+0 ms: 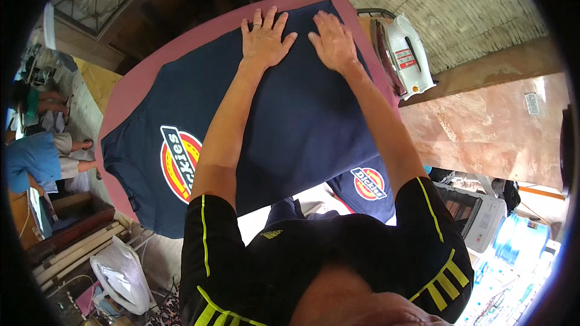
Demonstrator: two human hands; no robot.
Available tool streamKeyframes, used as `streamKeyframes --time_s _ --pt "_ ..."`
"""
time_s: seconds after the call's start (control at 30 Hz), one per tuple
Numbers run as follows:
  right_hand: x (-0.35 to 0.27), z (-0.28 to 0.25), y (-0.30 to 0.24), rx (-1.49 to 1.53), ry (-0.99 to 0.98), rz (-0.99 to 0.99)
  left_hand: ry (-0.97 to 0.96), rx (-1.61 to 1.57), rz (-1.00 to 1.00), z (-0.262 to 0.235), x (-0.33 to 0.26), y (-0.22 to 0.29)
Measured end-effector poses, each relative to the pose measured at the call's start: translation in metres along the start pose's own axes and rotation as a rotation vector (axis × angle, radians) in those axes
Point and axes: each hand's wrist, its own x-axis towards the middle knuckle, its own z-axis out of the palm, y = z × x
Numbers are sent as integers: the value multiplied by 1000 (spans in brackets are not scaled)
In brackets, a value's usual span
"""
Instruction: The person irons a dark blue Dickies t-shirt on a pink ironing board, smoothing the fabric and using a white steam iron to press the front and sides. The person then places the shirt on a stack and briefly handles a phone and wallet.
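Navy fabric all over this one: a dark navy short-bodied garment with a round red-and-yellow printed badge [305, 124] lies across a mauve-pink padded worktop [134, 87], badge end toward the left, plain end out under the hands. Left hand [266, 42] is palm-down on the cloth near the far edge, fingers fanned. Right hand [335, 42] is also flat, near the far right corner. Neither is gripping anything.

What could go wrong, imo: the near side of the garment hangs off the worktop toward the person, so its weight could drag the whole thing down if both hands lift, or pushing unevenly could crease it. Other worry is the white iron with a red panel [411, 54], parked just beyond the right edge. Can't tell if it's hot, but a careless swing of the right elbow or forearm could bump it.

Edges: a bare pink strip runs along the far left side, with a thinner one on the right, so slack is mostly to the far left. The right side is tight because of the iron. Below, another navy piece with a similar badge [368, 188] hangs by the right arm; can't tell if it's separate.
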Motion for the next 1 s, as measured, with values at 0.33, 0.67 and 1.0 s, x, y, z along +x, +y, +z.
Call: streamKeyframes --time_s 0.33,0.67,1.0 --pt "46 29 18 -173 -77 136 11 -6 -45 -15 -15 10" --pt "51 32 36 -216 -153 136 17 82 -202 -74 -151 -88" --pt "41 17 -44 18 137 -370 256 121 -216 -80 -167 -181"
